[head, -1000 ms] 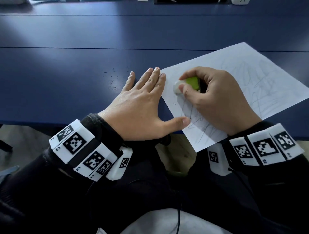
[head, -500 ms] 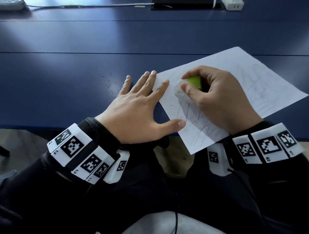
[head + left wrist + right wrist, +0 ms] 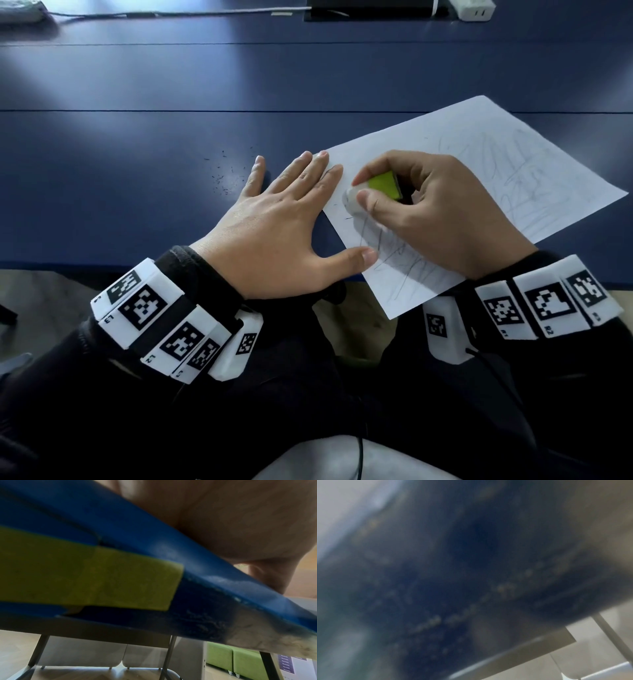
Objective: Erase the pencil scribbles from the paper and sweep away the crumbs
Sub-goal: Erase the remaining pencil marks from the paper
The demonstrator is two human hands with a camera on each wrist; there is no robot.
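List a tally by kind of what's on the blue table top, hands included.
Hands: 2, left hand, right hand
Paper sheet: 1
Eraser: 1
White power adapter: 1
Total: 5, on the table

Table: dark blue top point(image 3: 144, 192), with thin seam lines running across it; its near edge is worn, seen from the left wrist view point(image 3: 223, 623).
Light: a soft pale glare on the far left part of the top.
Table legs: thin grey metal point(image 3: 167, 655).
Floor: light, wood-like boards point(image 3: 82, 655).
Stools: two green cubes on small wheels point(image 3: 236, 660).
Far edge: white cable point(image 3: 164, 13), white power adapter point(image 3: 474, 10).
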